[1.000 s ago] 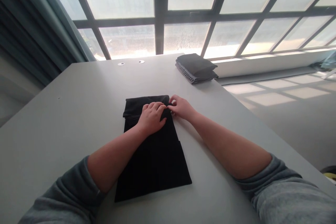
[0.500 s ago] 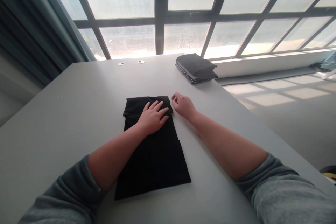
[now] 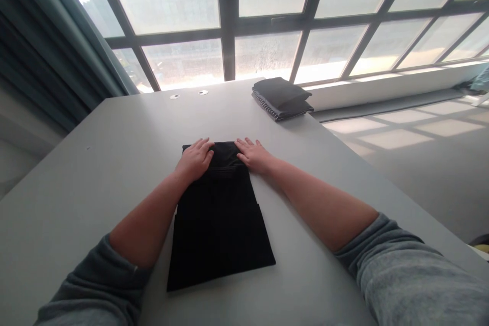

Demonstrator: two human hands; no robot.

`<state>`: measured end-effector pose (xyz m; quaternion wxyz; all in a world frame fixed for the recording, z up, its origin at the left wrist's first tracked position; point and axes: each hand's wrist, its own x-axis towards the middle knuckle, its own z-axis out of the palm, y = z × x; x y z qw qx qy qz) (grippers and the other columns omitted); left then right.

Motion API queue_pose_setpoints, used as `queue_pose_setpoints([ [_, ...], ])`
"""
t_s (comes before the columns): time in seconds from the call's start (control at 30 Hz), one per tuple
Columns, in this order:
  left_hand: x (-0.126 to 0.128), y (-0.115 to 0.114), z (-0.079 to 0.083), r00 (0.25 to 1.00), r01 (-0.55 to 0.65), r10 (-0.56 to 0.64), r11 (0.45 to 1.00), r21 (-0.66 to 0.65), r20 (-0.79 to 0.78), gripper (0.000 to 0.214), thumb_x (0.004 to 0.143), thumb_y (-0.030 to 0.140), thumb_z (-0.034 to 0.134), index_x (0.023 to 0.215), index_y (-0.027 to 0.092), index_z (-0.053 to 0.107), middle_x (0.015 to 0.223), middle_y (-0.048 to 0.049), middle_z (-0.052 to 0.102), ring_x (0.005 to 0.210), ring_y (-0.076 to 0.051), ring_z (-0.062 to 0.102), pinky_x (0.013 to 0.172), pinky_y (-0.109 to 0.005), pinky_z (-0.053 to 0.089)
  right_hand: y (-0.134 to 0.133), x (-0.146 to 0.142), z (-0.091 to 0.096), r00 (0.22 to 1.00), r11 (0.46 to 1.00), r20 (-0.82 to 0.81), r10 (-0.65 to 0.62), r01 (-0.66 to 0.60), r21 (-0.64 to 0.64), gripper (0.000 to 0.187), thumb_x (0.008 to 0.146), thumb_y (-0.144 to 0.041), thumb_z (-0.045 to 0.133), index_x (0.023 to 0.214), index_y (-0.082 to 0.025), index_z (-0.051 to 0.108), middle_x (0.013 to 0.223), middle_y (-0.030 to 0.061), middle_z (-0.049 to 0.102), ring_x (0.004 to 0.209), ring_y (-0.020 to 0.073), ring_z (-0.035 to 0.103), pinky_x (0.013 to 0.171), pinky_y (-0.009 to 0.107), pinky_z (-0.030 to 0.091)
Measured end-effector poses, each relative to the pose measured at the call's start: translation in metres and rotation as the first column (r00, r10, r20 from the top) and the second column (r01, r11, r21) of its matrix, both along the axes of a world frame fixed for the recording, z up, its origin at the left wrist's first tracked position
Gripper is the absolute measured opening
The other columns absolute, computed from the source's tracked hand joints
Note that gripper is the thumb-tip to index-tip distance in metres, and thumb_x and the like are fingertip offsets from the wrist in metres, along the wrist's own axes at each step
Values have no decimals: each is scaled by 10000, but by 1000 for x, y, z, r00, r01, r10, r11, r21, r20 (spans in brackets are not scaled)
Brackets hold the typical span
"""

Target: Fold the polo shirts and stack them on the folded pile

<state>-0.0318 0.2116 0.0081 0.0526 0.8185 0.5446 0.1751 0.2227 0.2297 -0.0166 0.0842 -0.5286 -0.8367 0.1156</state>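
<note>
A black folded garment (image 3: 219, 224) lies lengthwise on the grey table (image 3: 95, 163), its far end doubled over. My left hand (image 3: 194, 159) rests flat on the far left corner of the garment, fingers stretched out. On the far right corner lies my right hand (image 3: 254, 155), also flat with fingers spread. Both forearms run along the garment's sides, with grey sleeves pushed up near the elbows.
A stack of folded dark and striped cloths (image 3: 281, 98) sits at the table's far right edge. Two small round caps (image 3: 189, 94) are set in the tabletop near the window. The table's right edge drops to a sunlit floor (image 3: 412, 142).
My left hand slid from the middle of the garment's far end to its left corner. My right hand uncurled and came to lie flat on the right corner.
</note>
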Motion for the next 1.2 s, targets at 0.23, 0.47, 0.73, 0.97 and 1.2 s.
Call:
queue_pose_setpoints([
  [0.23, -4, 6, -28, 969, -158, 144, 986, -57, -200, 626, 1081, 458, 320, 1655, 209, 347, 1707, -147, 325, 1577, -363, 308, 1276, -651, 197, -17, -38, -2, 991, 987, -24, 129, -126, 98, 698, 1098, -449, 357, 1682, -68, 317, 1701, 137, 197, 1608, 280, 177, 1342, 462, 113],
  [0.47, -34, 13, -40, 987, -137, 124, 981, -136, -99, 676, 1088, 486, 283, 1629, 93, 379, 1712, -185, 292, 1620, -359, 174, 1299, -555, 228, -10, -34, -14, 996, 996, 31, 82, -82, -24, 767, 1105, -588, 323, 1721, -142, 223, 1728, 68, 29, 1630, 266, 21, 1341, 498, 60],
  [0.73, -72, -33, -38, 992, -94, 78, 982, -166, -101, 628, 1090, 443, 306, 1642, 150, 368, 1728, -169, 241, 1617, -357, 185, 1285, -607, 208, -30, -38, 3, 996, 998, 84, -40, 36, 48, 696, 1108, -489, 354, 1692, -114, 306, 1720, 94, 116, 1627, 297, 28, 1325, 574, 28],
  [0.97, -42, -156, 0, 922, 375, -377, 926, -37, -88, 876, 897, 589, 727, 1651, 332, 362, 1725, -109, 299, 1561, -347, 351, 1251, -535, 357, -138, -13, 21, 971, 962, -143, 192, -157, 221, 705, 1095, -468, 445, 1700, -140, 291, 1703, 136, 192, 1624, 272, 101, 1342, 518, 113],
  [1.2, -45, -229, 0, 905, 403, -408, 913, -68, -120, 725, 827, 120, 654, 1504, 369, 570, 1615, -50, 498, 1461, -306, 500, 1244, -545, 385, -232, 8, -5, 916, 929, -157, 369, -362, 72, 716, 954, -230, 645, 1639, -215, 439, 1638, 128, 373, 1538, 312, 354, 1316, 551, 233],
])
